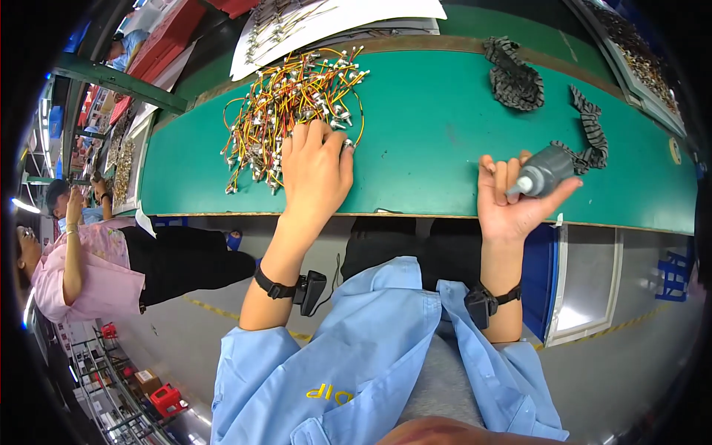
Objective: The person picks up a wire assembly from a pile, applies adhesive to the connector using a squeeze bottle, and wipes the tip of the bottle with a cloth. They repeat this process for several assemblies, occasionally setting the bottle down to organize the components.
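A tangled heap of red, yellow and black wires with silver metal ends lies on the green bench. My left hand reaches into its near right side, fingers bent down. Its fingertips are partly hidden among the wires, and a silver end shows beside the thumb. My right hand, palm up at the bench's front edge, holds a small dark grey squeeze bottle with a white nozzle tilted toward the lower left. Just behind the bottle lies a curled dark ribbed strip.
Another ribbed strip is bunched toward the back of the green bench. A white sheet with long metal-ended pieces lies behind the heap. A green metal bar stands at left. A person in pink works nearby.
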Demonstrator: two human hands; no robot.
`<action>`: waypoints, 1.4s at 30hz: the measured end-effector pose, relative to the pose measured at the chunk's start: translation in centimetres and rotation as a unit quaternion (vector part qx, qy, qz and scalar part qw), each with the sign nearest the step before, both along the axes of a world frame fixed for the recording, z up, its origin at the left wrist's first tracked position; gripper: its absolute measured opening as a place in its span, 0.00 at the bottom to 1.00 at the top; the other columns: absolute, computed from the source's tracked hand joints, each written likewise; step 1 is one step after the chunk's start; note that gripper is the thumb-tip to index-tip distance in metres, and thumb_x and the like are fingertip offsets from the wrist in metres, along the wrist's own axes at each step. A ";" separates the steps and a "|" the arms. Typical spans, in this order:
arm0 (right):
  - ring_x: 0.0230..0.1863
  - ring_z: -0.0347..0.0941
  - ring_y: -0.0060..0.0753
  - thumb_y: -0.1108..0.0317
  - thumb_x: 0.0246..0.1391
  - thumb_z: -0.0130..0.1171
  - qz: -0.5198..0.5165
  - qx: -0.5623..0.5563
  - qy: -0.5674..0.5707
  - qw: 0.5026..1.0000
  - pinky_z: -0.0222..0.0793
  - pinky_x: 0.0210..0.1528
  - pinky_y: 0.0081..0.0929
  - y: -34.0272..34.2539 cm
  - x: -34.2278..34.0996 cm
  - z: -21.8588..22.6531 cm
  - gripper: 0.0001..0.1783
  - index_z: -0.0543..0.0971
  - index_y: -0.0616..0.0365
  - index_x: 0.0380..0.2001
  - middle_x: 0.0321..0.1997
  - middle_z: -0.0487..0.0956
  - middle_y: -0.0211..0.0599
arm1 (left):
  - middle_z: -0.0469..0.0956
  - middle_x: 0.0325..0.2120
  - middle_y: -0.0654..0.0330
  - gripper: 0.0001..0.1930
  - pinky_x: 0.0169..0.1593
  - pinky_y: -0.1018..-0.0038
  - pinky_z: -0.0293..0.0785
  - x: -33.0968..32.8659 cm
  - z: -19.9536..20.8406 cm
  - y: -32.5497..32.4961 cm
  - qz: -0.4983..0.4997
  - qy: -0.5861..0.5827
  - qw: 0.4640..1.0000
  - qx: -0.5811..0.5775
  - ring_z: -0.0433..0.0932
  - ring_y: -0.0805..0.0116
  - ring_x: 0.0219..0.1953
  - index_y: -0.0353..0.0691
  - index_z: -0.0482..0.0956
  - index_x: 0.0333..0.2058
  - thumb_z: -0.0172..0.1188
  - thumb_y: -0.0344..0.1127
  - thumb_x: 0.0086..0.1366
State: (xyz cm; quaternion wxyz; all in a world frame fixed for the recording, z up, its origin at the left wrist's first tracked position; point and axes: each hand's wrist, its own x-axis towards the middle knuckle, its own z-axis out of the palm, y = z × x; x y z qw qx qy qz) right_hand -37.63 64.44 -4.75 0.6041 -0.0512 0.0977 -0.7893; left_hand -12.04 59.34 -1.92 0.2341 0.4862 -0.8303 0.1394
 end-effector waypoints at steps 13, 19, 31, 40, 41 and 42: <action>0.14 0.48 0.22 0.25 0.45 0.51 0.009 -0.016 0.038 0.999 0.63 0.46 0.34 -0.3 0.5 -0.3 0.40 0.73 0.59 0.24 0.09 0.55 0.25 | 0.75 0.28 0.59 0.15 0.33 0.80 0.68 -4.0 1.4 5.3 -0.162 0.765 0.399 0.479 0.71 0.74 0.29 0.35 0.71 0.48 0.57 0.30 0.63; 0.16 0.45 0.23 0.31 0.47 0.54 -0.008 0.040 0.004 0.999 0.65 0.49 0.41 -1.0 -0.2 -1.0 0.39 0.70 0.65 0.25 0.12 0.50 0.25 | 0.79 0.33 0.54 0.15 0.34 0.77 0.76 -4.2 -0.4 7.3 -0.205 0.757 0.381 0.489 0.79 0.69 0.32 0.35 0.71 0.49 0.56 0.30 0.64; 0.10 0.47 0.19 0.56 0.55 0.56 0.194 -0.028 -0.218 0.956 0.62 0.43 0.27 0.7 5.1 2.3 0.19 0.69 0.64 0.29 0.08 0.51 0.24 | 0.79 0.32 0.57 0.12 0.39 0.77 0.72 -6.5 -0.5 5.5 -0.164 0.740 0.601 0.253 0.77 0.72 0.36 0.35 0.72 0.45 0.55 0.30 0.65; 0.10 0.47 0.20 0.29 0.52 0.47 0.258 0.115 -0.231 0.931 0.61 0.30 0.25 0.8 4.2 2.3 0.38 0.70 0.62 0.29 0.10 0.55 0.24 | 0.79 0.34 0.52 0.11 0.43 0.74 0.72 -9.6 -1.9 1.8 -0.123 0.704 0.656 0.242 0.78 0.67 0.38 0.36 0.66 0.48 0.49 0.30 0.69; 0.10 0.47 0.20 0.31 0.53 0.47 0.322 0.112 -0.209 0.917 0.61 0.29 0.25 1.6 3.7 2.3 0.37 0.70 0.62 0.30 0.10 0.55 0.24 | 0.79 0.35 0.51 0.10 0.44 0.72 0.71 -10.0 -2.3 1.2 -0.128 0.711 0.644 0.252 0.78 0.65 0.40 0.37 0.63 0.48 0.46 0.31 0.70; 0.10 0.47 0.20 0.31 0.53 0.47 0.301 0.119 -0.210 0.922 0.61 0.29 0.25 2.4 2.7 1.9 0.37 0.70 0.62 0.30 0.10 0.55 0.24 | 0.79 0.37 0.49 0.10 0.45 0.71 0.70 -10.6 -2.6 0.9 -0.131 0.717 0.633 0.260 0.78 0.63 0.41 0.38 0.61 0.48 0.43 0.32 0.71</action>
